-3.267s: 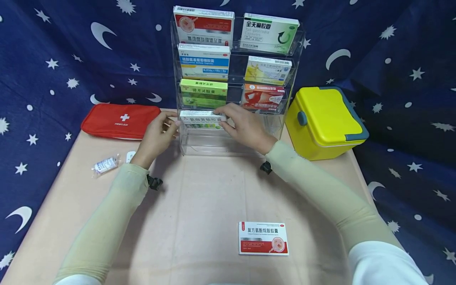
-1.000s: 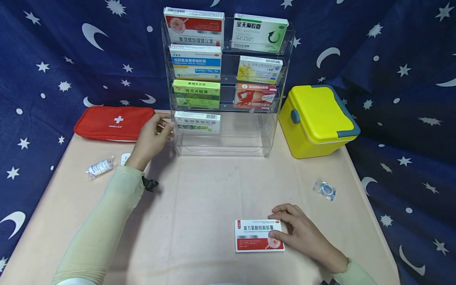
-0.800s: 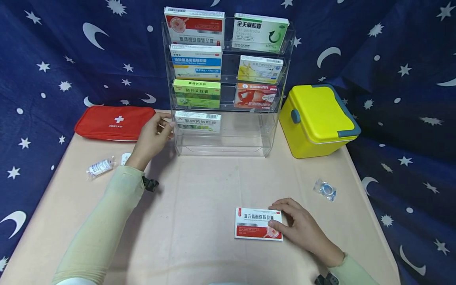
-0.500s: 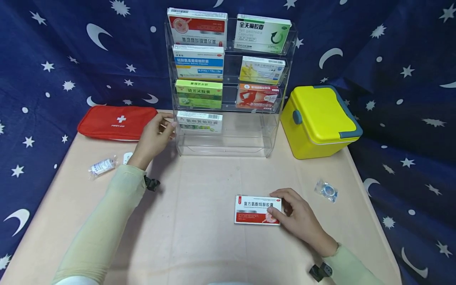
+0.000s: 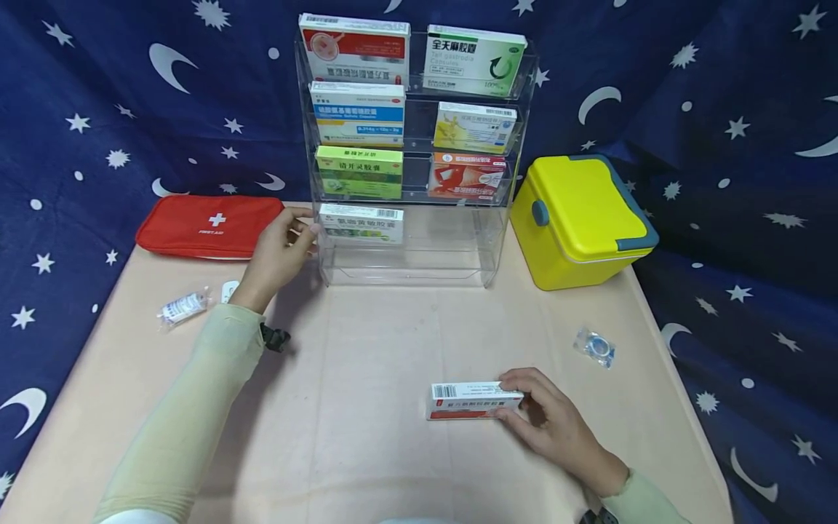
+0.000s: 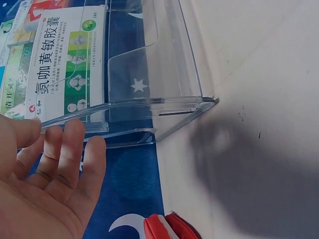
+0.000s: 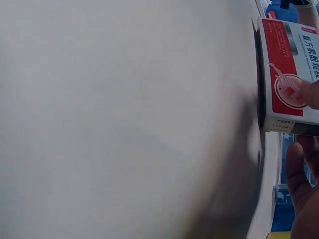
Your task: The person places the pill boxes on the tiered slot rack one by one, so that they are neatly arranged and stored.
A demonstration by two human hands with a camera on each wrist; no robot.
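In the head view, my right hand (image 5: 559, 429) pinches a red-and-white medicine box (image 5: 458, 402) at its right end, thumb on the front and fingers behind. The box is tipped up, its barcoded narrow side showing. In the right wrist view, the box (image 7: 286, 69) has its red front under the thumb. My left hand (image 5: 278, 251) holds the left side edge of a clear acrylic display rack (image 5: 406, 278) between thumb and fingers. Beside it, a white-and-green medicine box (image 5: 361, 224) stands in the bottom tier; the left wrist view shows this box (image 6: 70, 64) close up.
Several other medicine boxes, among them a green box (image 5: 360, 172), fill the upper tiers. A red first-aid pouch (image 5: 209, 225) lies left of the rack, a yellow case (image 5: 583, 218) right. A wrapped roll (image 5: 183, 308) and a small blue-and-clear packet (image 5: 596, 346) lie on the table.
My right hand left the white-and-green box in the rack, came down to the red-and-white box, lifted it and tipped it up. My left hand stays at the rack's side.
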